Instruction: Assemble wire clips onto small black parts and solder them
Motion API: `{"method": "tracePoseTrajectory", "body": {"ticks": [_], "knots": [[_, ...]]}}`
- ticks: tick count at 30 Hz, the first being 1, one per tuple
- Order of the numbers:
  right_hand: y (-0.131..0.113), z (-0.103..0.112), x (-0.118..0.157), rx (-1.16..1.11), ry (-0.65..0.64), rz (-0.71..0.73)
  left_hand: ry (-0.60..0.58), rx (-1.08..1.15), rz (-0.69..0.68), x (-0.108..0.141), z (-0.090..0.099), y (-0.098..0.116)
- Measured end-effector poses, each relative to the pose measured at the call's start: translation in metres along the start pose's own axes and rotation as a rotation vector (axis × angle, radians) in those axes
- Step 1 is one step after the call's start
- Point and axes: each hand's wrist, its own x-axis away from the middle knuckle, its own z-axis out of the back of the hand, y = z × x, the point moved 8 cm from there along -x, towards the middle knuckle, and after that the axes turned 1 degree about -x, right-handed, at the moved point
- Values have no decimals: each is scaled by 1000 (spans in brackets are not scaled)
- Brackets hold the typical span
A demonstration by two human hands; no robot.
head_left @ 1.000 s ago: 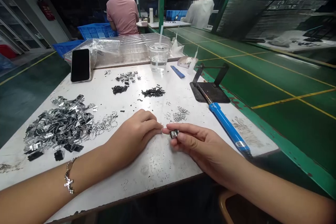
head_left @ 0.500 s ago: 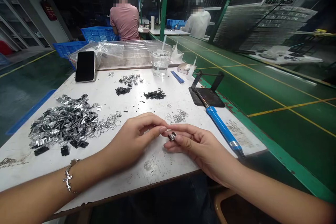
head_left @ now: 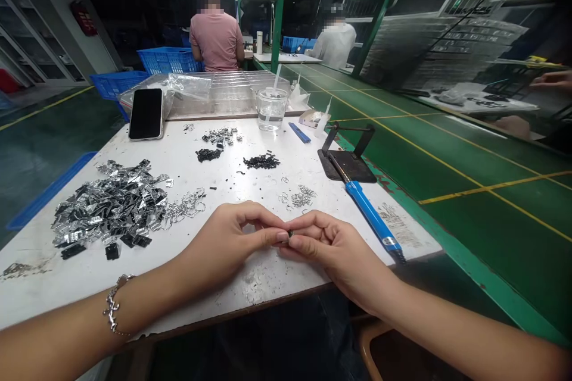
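Note:
Near the front edge of the white table, my left hand [head_left: 250,229] and my right hand [head_left: 319,241] meet fingertip to fingertip. Pinched between them is a small black-and-silver part [head_left: 290,234], mostly hidden by the thumbs and fingers. Both hands are closed on it. To the left lies a large heap of black and silver metal pieces [head_left: 116,205], with thin bent wire clips [head_left: 185,205] beside it. A smaller pile of wire clips [head_left: 302,196] sits just beyond my right hand. Two little piles of black bits [head_left: 261,161] [head_left: 208,155] lie farther back.
A blue soldering iron [head_left: 369,214] rests on a black stand [head_left: 351,166] at right. At the back are a phone [head_left: 146,114], a cup of clear liquid [head_left: 271,110], a blue strip [head_left: 299,133] and a clear tray [head_left: 214,92]. Two people sit beyond; another person's hand [head_left: 554,83] shows far right.
My left fingertips have come onto the small part, which my right hand was holding in view; it is now largely covered. Another person's hands have appeared at the far right.

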Motion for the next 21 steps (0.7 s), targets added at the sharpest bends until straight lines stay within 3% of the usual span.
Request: {"method": "tracePoseTrajectory", "body": {"ticks": [10,21], "knots": [[-3,-4,3,106,-59,22,34,3,133,0,-2,-14],[-3,-1,4,78,-45,90,-11,-140,30,4,-4,-5]]}}
